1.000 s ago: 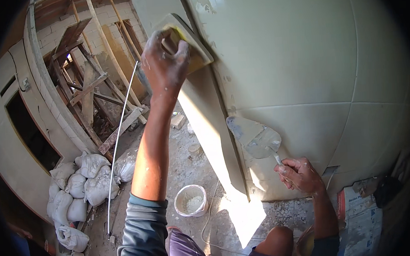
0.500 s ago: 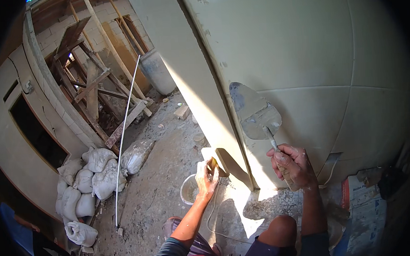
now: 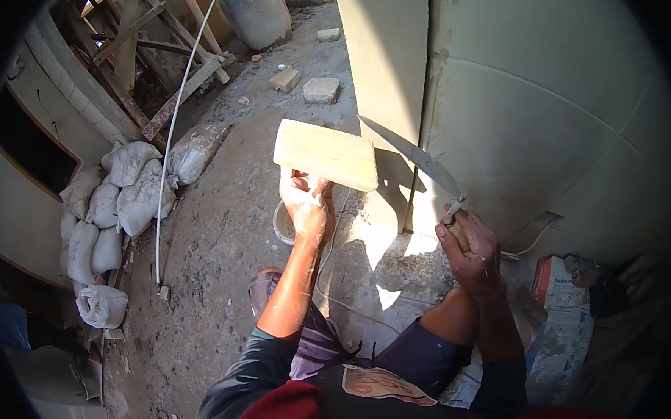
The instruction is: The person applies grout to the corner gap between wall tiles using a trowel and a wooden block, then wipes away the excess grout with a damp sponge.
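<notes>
My left hand, whitened with plaster, is closed round the underside of a plastering float. The float's pale rectangular face is turned upward in the sunlight. Gripped by its handle in my right hand is a pointed trowel, its blade seen nearly edge-on. The blade's tip reaches in front of the pale pillar, close to the float's right end without clear contact. Partly hidden behind my left forearm stands a bucket; its contents are not visible.
A smooth wall rises on the right. At the left, white sacks lie heaped beside a long white pole. Loose blocks dot the rough floor. A cable runs near my legs, and a printed bag lies at right.
My left hand has raised the float and turned its broad face upward. The trowel has swung from broadside to nearly edge-on, tip toward the float. The view has shifted downward.
</notes>
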`<action>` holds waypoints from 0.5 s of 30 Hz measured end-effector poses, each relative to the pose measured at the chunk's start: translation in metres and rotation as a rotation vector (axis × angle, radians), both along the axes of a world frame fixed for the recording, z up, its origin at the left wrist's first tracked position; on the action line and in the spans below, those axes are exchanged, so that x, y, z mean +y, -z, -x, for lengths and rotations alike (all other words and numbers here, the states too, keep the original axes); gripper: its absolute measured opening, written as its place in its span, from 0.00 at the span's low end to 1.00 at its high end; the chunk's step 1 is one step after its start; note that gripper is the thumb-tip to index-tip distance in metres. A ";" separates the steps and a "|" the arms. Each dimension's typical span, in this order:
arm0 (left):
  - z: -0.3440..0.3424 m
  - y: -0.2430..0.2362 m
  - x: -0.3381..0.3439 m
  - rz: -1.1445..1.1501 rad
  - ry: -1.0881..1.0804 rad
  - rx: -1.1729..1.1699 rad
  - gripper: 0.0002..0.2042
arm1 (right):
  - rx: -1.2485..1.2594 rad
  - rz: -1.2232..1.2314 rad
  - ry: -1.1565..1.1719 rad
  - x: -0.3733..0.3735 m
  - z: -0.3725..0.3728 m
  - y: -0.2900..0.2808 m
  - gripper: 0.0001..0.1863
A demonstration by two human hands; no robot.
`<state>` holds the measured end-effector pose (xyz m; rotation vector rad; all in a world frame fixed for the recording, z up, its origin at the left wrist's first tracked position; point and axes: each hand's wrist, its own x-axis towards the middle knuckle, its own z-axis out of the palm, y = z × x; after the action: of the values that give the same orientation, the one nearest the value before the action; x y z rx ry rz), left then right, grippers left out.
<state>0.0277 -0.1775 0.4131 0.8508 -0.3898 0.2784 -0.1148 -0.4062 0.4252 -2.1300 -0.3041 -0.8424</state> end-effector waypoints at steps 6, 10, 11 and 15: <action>-0.002 0.000 0.004 0.043 0.004 0.128 0.24 | -0.053 0.352 0.264 0.009 0.016 0.018 0.14; -0.002 0.011 0.006 0.059 0.013 0.147 0.24 | -0.043 0.445 0.194 0.016 0.019 0.021 0.14; -0.003 0.014 0.008 0.122 0.136 0.097 0.24 | -0.009 0.401 0.184 0.017 0.018 0.020 0.14; -0.010 0.016 0.016 0.344 0.359 0.319 0.20 | 0.101 0.075 0.052 0.024 0.021 0.013 0.11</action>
<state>0.0374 -0.1611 0.3967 0.4633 -0.1818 -0.1226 -0.1355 -0.3819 0.4123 -2.2505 -0.2314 -0.7604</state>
